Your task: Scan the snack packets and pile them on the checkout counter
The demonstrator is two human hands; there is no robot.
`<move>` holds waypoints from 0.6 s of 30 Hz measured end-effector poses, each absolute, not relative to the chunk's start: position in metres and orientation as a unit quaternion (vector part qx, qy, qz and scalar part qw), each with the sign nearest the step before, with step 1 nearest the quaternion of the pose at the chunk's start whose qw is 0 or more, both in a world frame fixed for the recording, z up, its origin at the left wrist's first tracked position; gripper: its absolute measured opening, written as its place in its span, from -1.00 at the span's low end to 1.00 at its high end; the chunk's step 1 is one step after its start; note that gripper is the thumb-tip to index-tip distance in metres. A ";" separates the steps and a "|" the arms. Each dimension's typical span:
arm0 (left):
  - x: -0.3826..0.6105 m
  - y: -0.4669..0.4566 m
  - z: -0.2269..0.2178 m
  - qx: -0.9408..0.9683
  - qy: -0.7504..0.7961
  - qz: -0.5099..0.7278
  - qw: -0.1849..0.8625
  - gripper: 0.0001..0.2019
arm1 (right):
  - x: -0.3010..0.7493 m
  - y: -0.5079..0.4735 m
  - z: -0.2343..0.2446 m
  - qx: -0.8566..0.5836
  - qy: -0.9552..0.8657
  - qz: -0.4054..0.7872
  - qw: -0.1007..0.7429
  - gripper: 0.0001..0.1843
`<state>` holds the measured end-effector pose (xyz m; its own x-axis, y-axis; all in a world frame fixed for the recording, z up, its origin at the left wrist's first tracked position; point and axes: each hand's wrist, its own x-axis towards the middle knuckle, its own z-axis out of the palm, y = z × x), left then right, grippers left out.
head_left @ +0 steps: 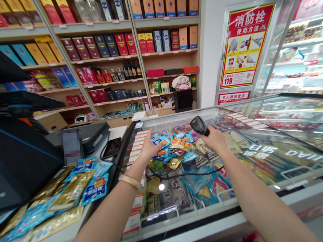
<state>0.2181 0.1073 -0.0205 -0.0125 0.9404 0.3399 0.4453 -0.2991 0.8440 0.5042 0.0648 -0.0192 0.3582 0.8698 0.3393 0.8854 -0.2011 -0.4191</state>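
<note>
Forearms [253, 188]: nearest the camera, both mine, reaching in over the near edge of the freezer [201, 229].
Heap of packets [176, 143]: blue and gold, lying on the glass between my hands, closer to the freezer's left edge than its right.
Left hand [152, 148]: the nearer one, touching the heap's left side; thumb and forefinger spread, thumb over a blue packet, though I cannot tell whether I pinch it.
Right hand [214, 138]: apart from the heap, to its right, fingers wrapped round the scanner [198, 126].
Scanner axis: slants from my grip leftward and toward the far edge; the heap lies left of its head and slightly nearer me. Its window is hidden.
Cable [189, 175]: crosses the glass on the heap's near side.
Counter [61, 235]: more packets [72, 188] overlap along its right edge.
</note>
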 end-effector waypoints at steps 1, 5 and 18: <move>0.216 0.106 -0.020 0.660 0.525 0.477 0.247 -0.14 | 0.504 0.064 -0.019 -0.775 -0.568 -0.012 0.278 -0.49; 0.196 0.095 -0.019 0.689 0.527 0.479 0.134 -0.33 | 0.504 0.063 -0.020 -0.778 -0.568 -0.012 0.267 -0.50; 0.020 0.049 0.024 0.524 0.811 0.250 -0.081 -0.59 | 0.501 0.067 -0.025 -0.778 -0.580 -0.010 0.241 -0.49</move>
